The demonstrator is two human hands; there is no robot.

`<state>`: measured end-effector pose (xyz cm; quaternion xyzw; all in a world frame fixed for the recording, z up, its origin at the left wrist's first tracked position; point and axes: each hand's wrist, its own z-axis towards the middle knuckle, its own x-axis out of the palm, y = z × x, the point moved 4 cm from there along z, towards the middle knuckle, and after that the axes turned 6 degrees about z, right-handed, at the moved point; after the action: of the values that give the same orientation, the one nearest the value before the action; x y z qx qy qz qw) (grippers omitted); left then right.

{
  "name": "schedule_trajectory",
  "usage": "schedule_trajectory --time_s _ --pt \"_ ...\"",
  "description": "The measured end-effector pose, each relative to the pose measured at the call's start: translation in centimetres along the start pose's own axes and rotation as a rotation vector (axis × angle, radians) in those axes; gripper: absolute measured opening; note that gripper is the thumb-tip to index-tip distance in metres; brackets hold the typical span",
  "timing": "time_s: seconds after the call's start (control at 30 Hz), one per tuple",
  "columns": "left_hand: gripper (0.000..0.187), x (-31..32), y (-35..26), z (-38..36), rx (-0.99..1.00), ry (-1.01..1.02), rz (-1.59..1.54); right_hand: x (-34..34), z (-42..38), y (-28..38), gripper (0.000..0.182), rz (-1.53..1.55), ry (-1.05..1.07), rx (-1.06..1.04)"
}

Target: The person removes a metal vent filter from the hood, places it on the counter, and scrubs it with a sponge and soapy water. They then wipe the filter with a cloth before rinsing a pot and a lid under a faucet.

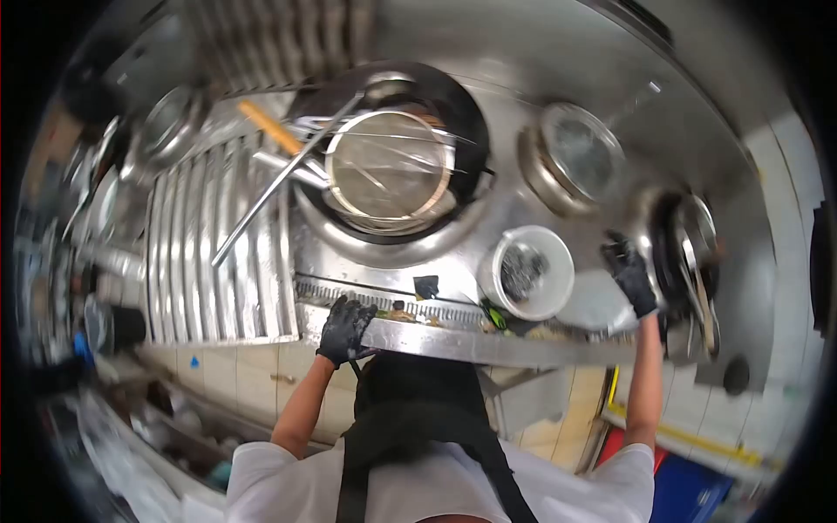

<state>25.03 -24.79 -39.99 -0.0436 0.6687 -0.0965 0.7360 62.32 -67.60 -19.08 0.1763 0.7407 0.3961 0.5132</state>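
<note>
My left hand [346, 329], in a black glove, rests on the steel front edge [453, 340] of the counter with its fingers laid over it, holding nothing visible. Food scraps [399, 312] lie along the drain grate [436, 305] just right of it. My right hand [628, 272], also gloved in black, reaches over the right side of the counter, its fingers apart and slightly bent. It is nearest to a dark wok [670, 248] on its right. To its left stands a white bucket [565, 283] with a scouring pad of metal mesh [521, 270] inside.
A large wok [475, 113] at the centre holds a round strainer [391, 166] and several long-handled tools. A metal pot [580, 152] stands back right. Ridged metal panels [218, 253] lie at left. More utensils [697, 288] lean in the right-hand wok.
</note>
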Motion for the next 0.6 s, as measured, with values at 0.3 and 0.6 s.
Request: schedule_trajectory --time_s 0.3,0.6 --pt "0.023 -2.7 -5.8 -11.0 -1.047 -0.357 -0.081 -2.5 35.9 -22.9 0.060 -1.031 0.211 -0.016" --pt "0.035 9.2 -40.5 -33.8 -2.413 -0.297 -0.247 -0.1 45.2 -34.3 0.050 -1.217 0.264 0.084"
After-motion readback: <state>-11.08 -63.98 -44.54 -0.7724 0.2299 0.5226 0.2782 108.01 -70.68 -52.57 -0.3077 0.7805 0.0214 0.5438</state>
